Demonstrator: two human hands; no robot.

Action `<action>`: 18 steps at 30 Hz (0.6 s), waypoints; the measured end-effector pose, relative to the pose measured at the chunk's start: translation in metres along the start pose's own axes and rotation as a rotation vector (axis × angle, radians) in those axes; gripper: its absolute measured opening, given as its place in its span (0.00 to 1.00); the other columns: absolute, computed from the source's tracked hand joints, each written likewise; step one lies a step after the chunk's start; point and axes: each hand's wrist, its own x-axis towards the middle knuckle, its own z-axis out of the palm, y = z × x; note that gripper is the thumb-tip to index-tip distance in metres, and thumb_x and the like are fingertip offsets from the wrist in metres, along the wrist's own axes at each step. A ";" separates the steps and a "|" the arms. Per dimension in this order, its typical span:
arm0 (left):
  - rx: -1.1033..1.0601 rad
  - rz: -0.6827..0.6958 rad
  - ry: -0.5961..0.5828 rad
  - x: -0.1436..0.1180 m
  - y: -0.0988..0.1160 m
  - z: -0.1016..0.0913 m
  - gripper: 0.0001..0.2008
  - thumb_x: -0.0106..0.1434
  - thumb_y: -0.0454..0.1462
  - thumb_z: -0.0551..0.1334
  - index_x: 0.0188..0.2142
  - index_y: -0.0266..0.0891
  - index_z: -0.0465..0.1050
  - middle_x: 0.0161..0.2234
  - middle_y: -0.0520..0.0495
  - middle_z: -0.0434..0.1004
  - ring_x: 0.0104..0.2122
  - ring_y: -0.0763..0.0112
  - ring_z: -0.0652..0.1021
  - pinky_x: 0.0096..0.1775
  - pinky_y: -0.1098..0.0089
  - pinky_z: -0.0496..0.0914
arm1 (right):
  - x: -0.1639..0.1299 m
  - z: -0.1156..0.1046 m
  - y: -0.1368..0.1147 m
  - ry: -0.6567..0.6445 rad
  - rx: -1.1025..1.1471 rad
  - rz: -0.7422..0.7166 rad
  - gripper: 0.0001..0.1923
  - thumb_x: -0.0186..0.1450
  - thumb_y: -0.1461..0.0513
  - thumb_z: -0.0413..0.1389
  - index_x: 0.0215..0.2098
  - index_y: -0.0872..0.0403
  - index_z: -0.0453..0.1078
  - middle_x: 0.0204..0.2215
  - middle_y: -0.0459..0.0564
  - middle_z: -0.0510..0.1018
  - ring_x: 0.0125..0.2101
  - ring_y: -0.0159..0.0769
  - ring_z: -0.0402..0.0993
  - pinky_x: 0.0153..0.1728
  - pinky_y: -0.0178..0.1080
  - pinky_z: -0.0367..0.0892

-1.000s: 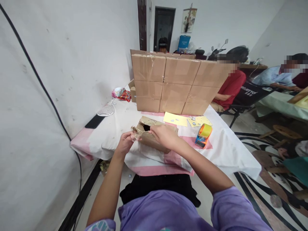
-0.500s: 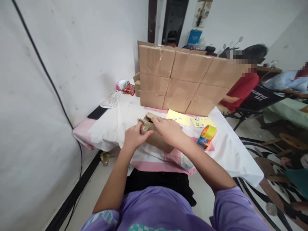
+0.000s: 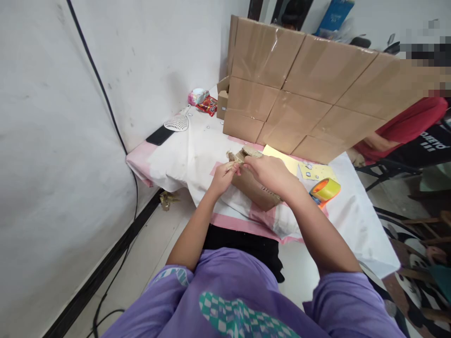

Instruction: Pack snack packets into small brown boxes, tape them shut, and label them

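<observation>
Two hands work a small cardboard box [image 3: 255,188] lying near the table [image 3: 352,225] front edge. Left hand [image 3: 221,176] pinches a crumpled strip of tape [image 3: 233,162] at the box's open flap; right hand [image 3: 269,171] presses on the box top, grip clamped. Risk: thin, creased cardboard may tear under the pull. Right: glossy orange tape dispenser [image 3: 324,191].

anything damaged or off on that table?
The small cardboard box under both hands looks worn: its top flaps near the left hand and right hand are torn and ragged. It lies askew on the rumpled tablecloth. The stacked boxes look intact.
</observation>
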 end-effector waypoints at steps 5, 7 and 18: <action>-0.258 -0.059 0.069 0.003 -0.019 0.016 0.28 0.68 0.57 0.56 0.23 0.39 0.74 0.27 0.45 0.78 0.33 0.63 0.79 0.44 0.62 0.72 | 0.006 -0.004 0.002 -0.017 0.035 -0.017 0.17 0.76 0.58 0.45 0.42 0.54 0.74 0.35 0.54 0.81 0.35 0.44 0.75 0.31 0.39 0.51; -0.340 -0.085 0.106 0.003 -0.021 0.017 0.28 0.67 0.57 0.57 0.22 0.39 0.74 0.26 0.44 0.78 0.33 0.63 0.79 0.44 0.61 0.73 | 0.011 -0.003 0.003 -0.028 0.072 -0.026 0.18 0.76 0.59 0.44 0.42 0.54 0.75 0.36 0.54 0.81 0.35 0.42 0.75 0.31 0.39 0.51; -0.504 -0.213 0.229 0.004 0.024 -0.007 0.25 0.63 0.50 0.62 0.17 0.43 0.56 0.16 0.52 0.62 0.22 0.70 0.71 0.32 0.63 0.71 | 0.017 0.002 0.009 -0.014 0.161 -0.066 0.15 0.76 0.59 0.45 0.45 0.52 0.74 0.40 0.53 0.82 0.37 0.40 0.75 0.32 0.36 0.53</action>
